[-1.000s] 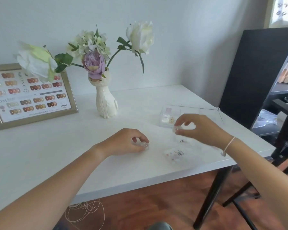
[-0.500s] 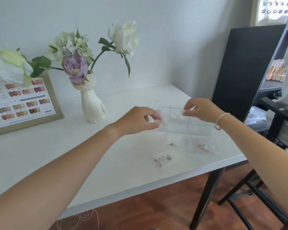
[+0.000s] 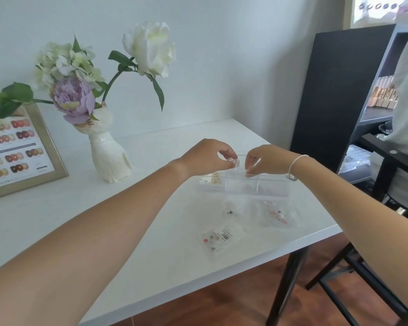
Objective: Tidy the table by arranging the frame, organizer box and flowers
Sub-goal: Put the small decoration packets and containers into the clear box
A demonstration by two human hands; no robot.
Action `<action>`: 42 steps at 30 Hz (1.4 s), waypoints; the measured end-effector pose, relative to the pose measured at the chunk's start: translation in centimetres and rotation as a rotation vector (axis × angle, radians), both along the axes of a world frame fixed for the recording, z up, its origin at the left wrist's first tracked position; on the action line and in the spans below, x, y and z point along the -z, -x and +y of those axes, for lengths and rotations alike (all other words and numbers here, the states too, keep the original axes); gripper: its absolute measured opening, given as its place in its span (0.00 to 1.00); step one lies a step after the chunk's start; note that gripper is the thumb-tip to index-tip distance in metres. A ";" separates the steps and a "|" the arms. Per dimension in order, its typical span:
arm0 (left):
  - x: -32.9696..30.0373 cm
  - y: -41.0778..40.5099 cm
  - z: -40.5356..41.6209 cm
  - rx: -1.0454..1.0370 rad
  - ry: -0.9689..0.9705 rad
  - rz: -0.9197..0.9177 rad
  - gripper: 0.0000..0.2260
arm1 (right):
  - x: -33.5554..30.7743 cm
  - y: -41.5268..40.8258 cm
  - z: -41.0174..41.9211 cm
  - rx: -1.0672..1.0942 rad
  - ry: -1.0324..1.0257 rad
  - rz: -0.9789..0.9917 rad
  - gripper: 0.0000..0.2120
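Note:
A clear organizer box (image 3: 264, 185) with several compartments lies on the white table (image 3: 57, 212), right of centre. Above its left half, my left hand (image 3: 205, 158) pinches a small clear container (image 3: 234, 162) between thumb and fingers. My right hand (image 3: 265, 161) hovers over the box's middle with fingertips pinched down at a compartment; what they hold is hidden. White and purple flowers (image 3: 73, 97) stand in a white vase (image 3: 110, 158) at the back left. A gold picture frame (image 3: 21, 151) with a colour chart leans on the wall at the far left.
Three small clear bags of beads lie in front of the box: one (image 3: 218, 238) near the table edge, one (image 3: 231, 211) in the middle, one (image 3: 277, 214) to the right. A black shelf unit (image 3: 339, 90) and a black chair (image 3: 372, 274) stand right of the table.
Both hands rose from the table surface and moved back to the organizer box. The left hand carried the small clear container up with it. The view shifted right.

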State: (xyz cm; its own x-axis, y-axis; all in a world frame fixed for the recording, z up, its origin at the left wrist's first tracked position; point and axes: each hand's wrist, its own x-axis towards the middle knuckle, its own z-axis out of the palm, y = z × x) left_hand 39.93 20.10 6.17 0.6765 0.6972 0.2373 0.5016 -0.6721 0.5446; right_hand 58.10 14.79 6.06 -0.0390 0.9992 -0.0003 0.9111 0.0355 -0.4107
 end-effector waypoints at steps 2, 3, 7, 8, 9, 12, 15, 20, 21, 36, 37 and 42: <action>0.4 -0.3 0.4 0.004 0.000 0.015 0.07 | 0.0 -0.1 0.1 -0.007 -0.001 -0.023 0.11; 0.5 -0.5 0.5 0.006 0.000 0.023 0.08 | 0.0 -0.1 0.1 -0.008 -0.004 -0.035 0.11; 0.5 -1.0 0.7 0.022 0.006 0.061 0.08 | -0.2 -0.7 -0.3 -0.008 -0.061 -0.035 0.09; 0.5 -1.2 0.8 0.026 0.006 0.078 0.08 | -0.2 -0.9 -0.4 -0.009 -0.085 -0.013 0.09; 0.4 -1.3 0.8 0.029 0.005 0.101 0.08 | -0.3 -1.1 -0.6 -0.006 -0.111 0.015 0.08; 0.1 -1.9 0.9 0.030 -0.004 0.191 0.08 | -0.4 -1.7 -1.2 0.003 -0.189 0.100 0.04; -0.3 -2.4 1.0 0.012 -0.024 0.283 0.09 | -0.3 -2.2 -1.8 -0.002 -0.234 0.133 0.04; -0.6 -3.2 1.0 0.001 -0.033 0.377 0.08 | -0.4 -2.2 -2.5 -0.010 -0.255 0.147 0.05; -0.6 -3.3 1.0 0.000 -0.039 0.392 0.08 | -0.5 -2.2 -2.6 -0.011 -0.258 0.145 0.05; -0.7 -2.0 -0.1 0.000 -0.098 0.231 0.09 | -0.3 -2.3 -6.1 -0.007 -0.395 0.180 0.03; -0.7 -1.7 -0.5 0.002 -0.104 0.189 0.08 | -0.2 -2.4 -6.5 0.002 -0.400 0.190 0.04; 0.3 0.3 -2.8 -0.002 -0.090 -0.004 0.04 | 1.4 -3.2 -8.5 0.034 -0.279 0.181 0.04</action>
State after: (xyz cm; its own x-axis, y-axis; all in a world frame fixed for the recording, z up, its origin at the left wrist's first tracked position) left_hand 39.59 17.26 5.85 0.6744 0.6739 0.3018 0.5006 -0.7177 0.4840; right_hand 61.28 6.33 4.68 0.0197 0.9605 0.2777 0.8269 0.1405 -0.5446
